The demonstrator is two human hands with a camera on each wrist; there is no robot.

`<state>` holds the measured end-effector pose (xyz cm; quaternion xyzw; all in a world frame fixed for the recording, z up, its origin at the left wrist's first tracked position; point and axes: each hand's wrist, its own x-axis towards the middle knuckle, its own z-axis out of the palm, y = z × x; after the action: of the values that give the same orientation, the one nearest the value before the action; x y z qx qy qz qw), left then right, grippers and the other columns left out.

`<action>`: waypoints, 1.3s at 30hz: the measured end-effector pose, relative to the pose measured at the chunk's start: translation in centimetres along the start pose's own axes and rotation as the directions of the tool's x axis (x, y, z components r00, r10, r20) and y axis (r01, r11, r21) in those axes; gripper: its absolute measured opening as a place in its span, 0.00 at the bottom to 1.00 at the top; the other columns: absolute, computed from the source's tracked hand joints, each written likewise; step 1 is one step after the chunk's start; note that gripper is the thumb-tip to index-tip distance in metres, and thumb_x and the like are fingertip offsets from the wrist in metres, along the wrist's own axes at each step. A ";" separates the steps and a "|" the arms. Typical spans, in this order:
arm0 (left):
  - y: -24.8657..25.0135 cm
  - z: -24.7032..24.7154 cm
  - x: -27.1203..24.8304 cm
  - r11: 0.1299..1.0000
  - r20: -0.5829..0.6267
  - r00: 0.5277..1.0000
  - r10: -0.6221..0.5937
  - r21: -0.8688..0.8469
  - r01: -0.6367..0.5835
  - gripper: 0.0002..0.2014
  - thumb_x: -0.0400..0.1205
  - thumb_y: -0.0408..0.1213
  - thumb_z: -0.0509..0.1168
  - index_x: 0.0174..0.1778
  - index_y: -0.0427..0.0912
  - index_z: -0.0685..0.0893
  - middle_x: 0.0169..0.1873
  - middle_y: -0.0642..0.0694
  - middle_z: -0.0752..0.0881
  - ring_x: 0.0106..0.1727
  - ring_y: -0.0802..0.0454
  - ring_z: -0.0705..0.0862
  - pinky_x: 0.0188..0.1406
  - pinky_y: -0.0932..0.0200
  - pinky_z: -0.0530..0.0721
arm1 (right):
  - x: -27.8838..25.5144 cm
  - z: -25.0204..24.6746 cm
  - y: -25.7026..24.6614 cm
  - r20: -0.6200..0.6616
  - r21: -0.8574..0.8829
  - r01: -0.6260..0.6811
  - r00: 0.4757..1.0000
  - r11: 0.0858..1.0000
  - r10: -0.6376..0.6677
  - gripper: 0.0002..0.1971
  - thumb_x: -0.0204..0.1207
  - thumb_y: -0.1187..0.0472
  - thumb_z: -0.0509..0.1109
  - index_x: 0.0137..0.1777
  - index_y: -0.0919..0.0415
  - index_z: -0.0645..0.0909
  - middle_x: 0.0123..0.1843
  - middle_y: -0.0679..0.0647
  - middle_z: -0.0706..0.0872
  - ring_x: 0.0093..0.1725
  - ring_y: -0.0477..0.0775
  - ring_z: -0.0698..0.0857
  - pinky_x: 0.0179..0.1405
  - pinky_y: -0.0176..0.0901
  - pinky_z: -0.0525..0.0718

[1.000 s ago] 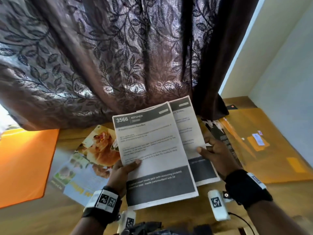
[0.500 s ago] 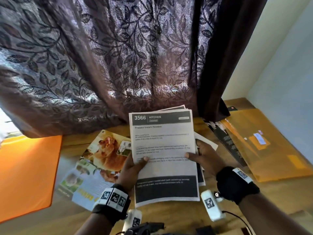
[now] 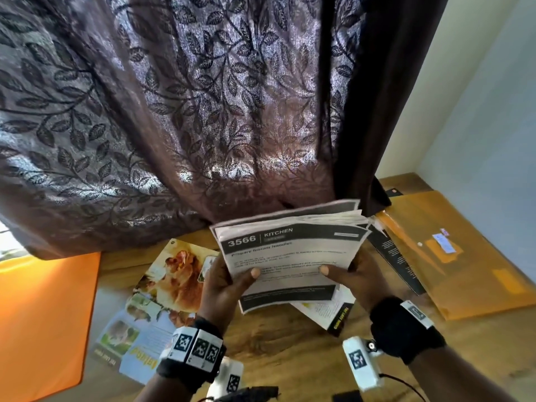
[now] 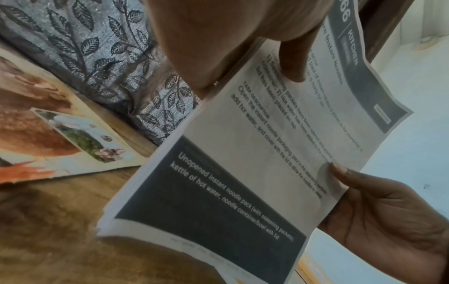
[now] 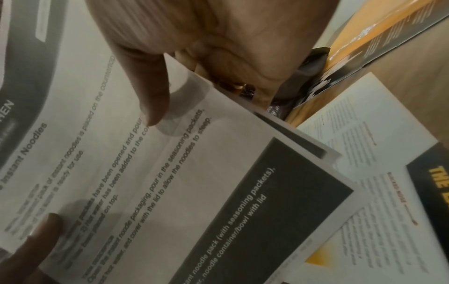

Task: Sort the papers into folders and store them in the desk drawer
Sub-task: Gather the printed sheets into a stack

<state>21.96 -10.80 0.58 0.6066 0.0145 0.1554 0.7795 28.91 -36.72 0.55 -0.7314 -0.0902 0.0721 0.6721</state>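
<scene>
A stack of printed sheets (image 3: 290, 256), topped by one headed "3566 KITCHEN", is held upright above the wooden desk (image 3: 290, 358). My left hand (image 3: 229, 282) grips its left edge, thumb on the front. My right hand (image 3: 351, 274) grips the right edge the same way. The left wrist view shows the top sheet (image 4: 255, 153) with both thumbs on it. In the right wrist view the stack (image 5: 170, 182) fills the frame. An orange folder (image 3: 43, 320) lies at the left; a translucent amber folder (image 3: 464, 256) lies at the right.
A colour food brochure (image 3: 150, 309) lies on the desk left of my hands. A black-and-yellow leaflet (image 3: 333, 311) lies under the stack. A dark booklet (image 3: 397, 256) rests against the amber folder. A patterned curtain (image 3: 203, 111) hangs behind the desk.
The two fanned sheets have been squared into one stack. Both hands closed in toward each other and the stack tilted further back, top edge away from me.
</scene>
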 end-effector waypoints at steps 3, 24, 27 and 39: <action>1.0 0.1 0.5 0.994 0.032 0.997 0.073 0.075 -0.075 0.15 0.72 0.32 0.78 0.54 0.46 0.88 0.50 0.42 0.93 0.52 0.42 0.91 0.48 0.48 0.91 | 0.3 0.1 -0.9 0.007 0.031 0.050 0.999 0.998 -0.051 0.17 0.69 0.74 0.79 0.53 0.55 0.88 0.51 0.53 0.94 0.53 0.54 0.92 0.52 0.50 0.88; -2.6 0.9 0.5 0.995 0.063 0.993 -0.097 0.028 0.095 0.19 0.67 0.38 0.78 0.55 0.46 0.89 0.55 0.41 0.91 0.58 0.42 0.90 0.54 0.47 0.90 | 1.1 0.6 2.0 0.079 0.148 -0.019 0.997 0.989 0.007 0.18 0.67 0.72 0.79 0.56 0.57 0.87 0.55 0.57 0.93 0.57 0.56 0.91 0.56 0.54 0.89; -3.2 0.9 0.6 0.985 0.068 0.987 -0.148 0.104 0.140 0.22 0.69 0.42 0.77 0.59 0.44 0.86 0.57 0.44 0.91 0.61 0.44 0.89 0.59 0.40 0.88 | 1.4 0.5 2.3 0.084 0.106 -0.038 0.996 0.994 0.029 0.17 0.71 0.75 0.77 0.57 0.57 0.87 0.55 0.56 0.93 0.57 0.55 0.91 0.58 0.57 0.89; -5.2 0.4 0.2 0.938 0.131 0.946 -0.296 0.229 0.261 0.24 0.79 0.44 0.74 0.71 0.47 0.78 0.67 0.44 0.85 0.71 0.44 0.82 0.69 0.37 0.81 | 1.2 -0.5 3.6 0.120 -0.031 -0.152 0.981 0.988 0.154 0.15 0.73 0.68 0.78 0.56 0.52 0.86 0.53 0.50 0.93 0.56 0.53 0.90 0.56 0.57 0.89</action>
<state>23.43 -12.25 -4.18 0.6875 0.0529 -0.0096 0.7242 30.35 -37.21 -2.98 -0.7375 -0.0753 0.1670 0.6500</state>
